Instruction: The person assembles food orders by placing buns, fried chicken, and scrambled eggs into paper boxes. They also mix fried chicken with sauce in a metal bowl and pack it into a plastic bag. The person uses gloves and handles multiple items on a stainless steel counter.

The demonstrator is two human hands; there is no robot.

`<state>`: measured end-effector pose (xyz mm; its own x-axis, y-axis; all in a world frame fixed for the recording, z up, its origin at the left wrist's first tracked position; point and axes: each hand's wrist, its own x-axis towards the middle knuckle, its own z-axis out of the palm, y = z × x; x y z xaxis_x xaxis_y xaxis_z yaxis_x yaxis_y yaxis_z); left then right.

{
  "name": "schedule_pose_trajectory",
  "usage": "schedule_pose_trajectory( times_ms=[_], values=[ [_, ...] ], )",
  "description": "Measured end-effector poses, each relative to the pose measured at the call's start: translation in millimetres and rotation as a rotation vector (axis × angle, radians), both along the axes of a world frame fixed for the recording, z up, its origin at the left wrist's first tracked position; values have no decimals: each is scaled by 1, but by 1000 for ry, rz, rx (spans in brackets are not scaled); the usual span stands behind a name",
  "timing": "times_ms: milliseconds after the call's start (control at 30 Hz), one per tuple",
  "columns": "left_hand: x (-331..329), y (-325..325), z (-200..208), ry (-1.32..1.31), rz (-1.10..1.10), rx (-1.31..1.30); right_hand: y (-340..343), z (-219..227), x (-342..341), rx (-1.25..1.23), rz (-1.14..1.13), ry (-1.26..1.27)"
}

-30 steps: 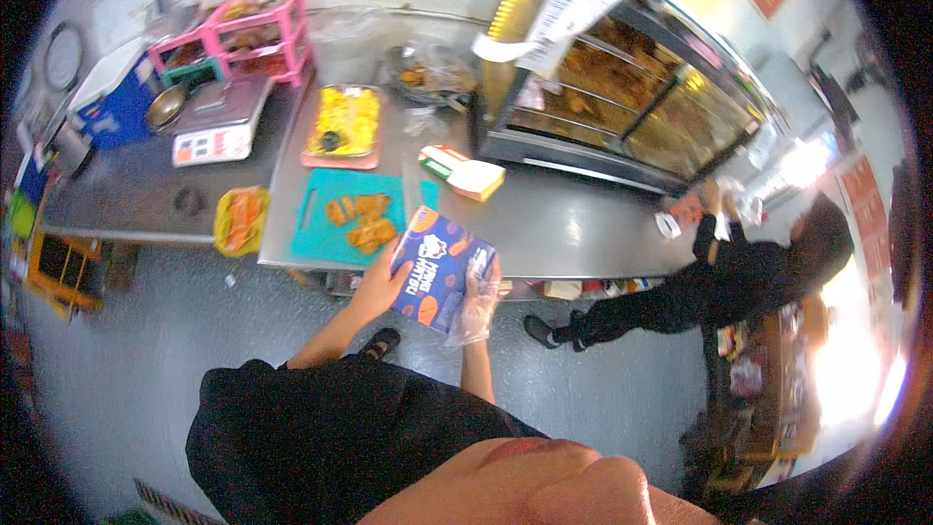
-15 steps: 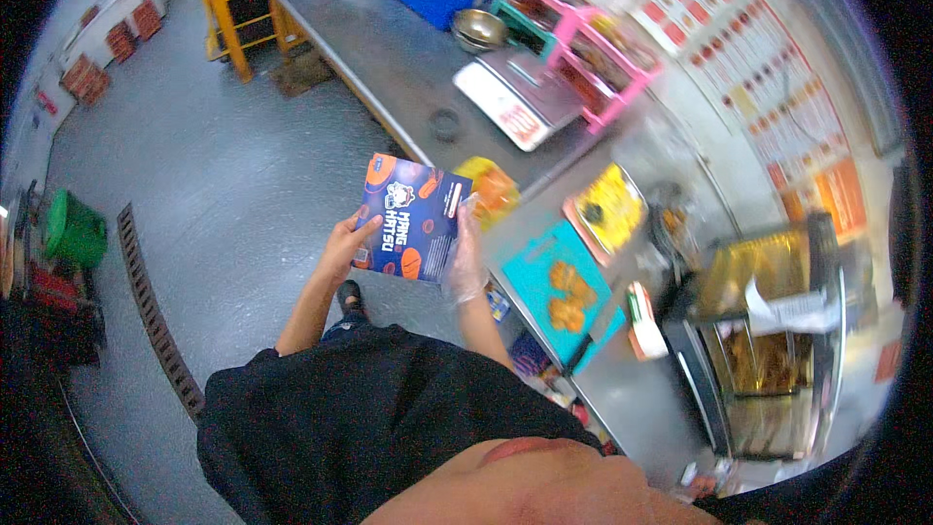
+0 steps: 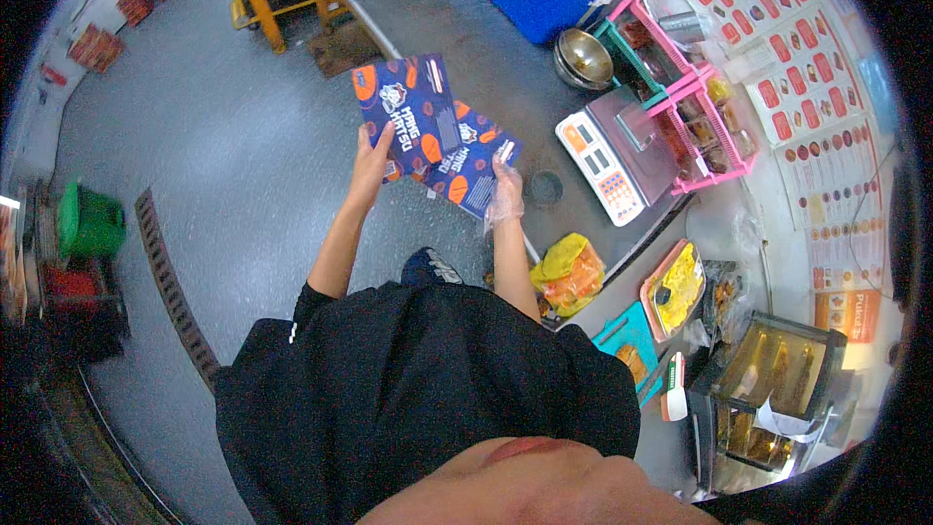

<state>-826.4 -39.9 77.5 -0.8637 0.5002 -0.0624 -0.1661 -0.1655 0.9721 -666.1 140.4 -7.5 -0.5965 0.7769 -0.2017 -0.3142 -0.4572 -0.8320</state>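
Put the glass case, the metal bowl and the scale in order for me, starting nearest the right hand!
In the head view, from the right hand:
1. Scale: to its right.
2. Metal bowl: up and right, past the scale's top corner.
3. Glass case: far off, lower right.

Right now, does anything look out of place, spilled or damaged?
One oddity: the right hand wears a clear glove, while the left hand is bare, though each grips a blue carton. I see no spill or damage.
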Motion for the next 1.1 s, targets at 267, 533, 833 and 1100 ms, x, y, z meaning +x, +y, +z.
schedule_pose_trajectory(
  times_ms=[267, 533, 833, 1100],
  values=[
    [-169, 95, 73, 1027, -312, -179, 138, 21, -101, 460, -63, -1743],
    [-321, 184, 95, 504, -1064, -345, 178, 147, -281, 422, 325, 187],
    [-490, 311, 37, 192, -1125, -160, 247, 161, -438, 397, 622, 250],
    [-623, 482, -7, 91, -1317, 597, 347, 210, -512, 791, 876, 66]
  ],
)
